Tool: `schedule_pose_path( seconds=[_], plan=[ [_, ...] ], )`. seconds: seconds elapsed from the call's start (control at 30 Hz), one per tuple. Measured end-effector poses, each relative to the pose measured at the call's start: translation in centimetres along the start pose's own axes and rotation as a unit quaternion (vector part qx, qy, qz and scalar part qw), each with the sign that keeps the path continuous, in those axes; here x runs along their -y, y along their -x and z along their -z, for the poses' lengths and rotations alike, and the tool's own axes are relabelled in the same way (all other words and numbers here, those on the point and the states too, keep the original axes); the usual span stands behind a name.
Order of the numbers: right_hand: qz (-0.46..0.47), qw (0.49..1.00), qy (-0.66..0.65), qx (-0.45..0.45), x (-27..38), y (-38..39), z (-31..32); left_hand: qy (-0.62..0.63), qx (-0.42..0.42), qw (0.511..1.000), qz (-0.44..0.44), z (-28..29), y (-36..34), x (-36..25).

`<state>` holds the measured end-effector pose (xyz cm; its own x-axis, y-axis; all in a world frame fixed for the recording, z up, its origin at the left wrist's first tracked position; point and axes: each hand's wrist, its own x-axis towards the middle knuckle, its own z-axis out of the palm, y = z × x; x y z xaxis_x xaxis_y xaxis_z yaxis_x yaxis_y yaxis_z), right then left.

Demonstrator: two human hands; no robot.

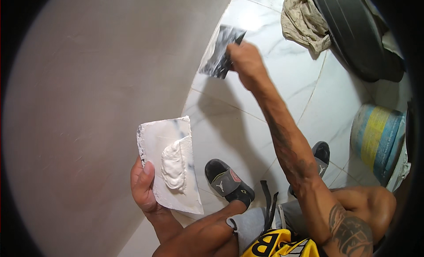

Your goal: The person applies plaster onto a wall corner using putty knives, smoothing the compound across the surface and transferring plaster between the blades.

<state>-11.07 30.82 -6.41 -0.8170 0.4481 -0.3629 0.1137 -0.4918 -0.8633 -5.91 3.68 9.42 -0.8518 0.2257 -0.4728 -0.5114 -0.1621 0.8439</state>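
Observation:
My left hand (143,184) grips a flat white board (170,129) by its left edge, thumb on top. A thick heap of white putty (173,166) sits on the board, and dried white crust lines its rim. Farther off, my right hand (245,60) is closed round a wide dark putty knife (223,49), its blade smeared with white. The blade is by the foot of the grey wall (101,80), where wall and floor meet. Whether the blade touches the wall I cannot tell. The knife's handle is mostly hidden in my fist.
White marbled tiles (282,80) cover the floor. A blue and yellow bucket (375,140) stands at the right. At the far right are a black rounded tub-like object (360,36) and a crumpled beige cloth (304,20). My feet are in dark slides (227,182) below.

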Motion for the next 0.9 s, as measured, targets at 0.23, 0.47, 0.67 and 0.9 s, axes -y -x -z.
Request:
schedule_pose_path(
  seconds=[0.23, 0.47, 0.67, 0.9],
  plan=[
    [-0.014, 0.984, 0.173, -0.046, -7.4, -1.3, -2.4, 0.015, 0.005, 1.0, -0.005, 0.3, 0.0, 0.2],
    [0.054, 0.951, 0.279, -0.122, -6.3, -3.9, -2.2, 0.004, -0.015, 1.0, -0.017, 1.6, 0.4, 0.1],
    [0.047, 0.942, 0.319, -0.089, -3.8, -5.4, -2.6, 0.003, -0.038, 0.999, -0.021, 2.2, 0.8, -0.2],
    [0.243, 0.89, 0.363, -0.127, -2.6, -6.0, -2.2, -0.007, -0.033, 0.999, -0.031, 3.3, 1.2, -0.6]
  ],
)
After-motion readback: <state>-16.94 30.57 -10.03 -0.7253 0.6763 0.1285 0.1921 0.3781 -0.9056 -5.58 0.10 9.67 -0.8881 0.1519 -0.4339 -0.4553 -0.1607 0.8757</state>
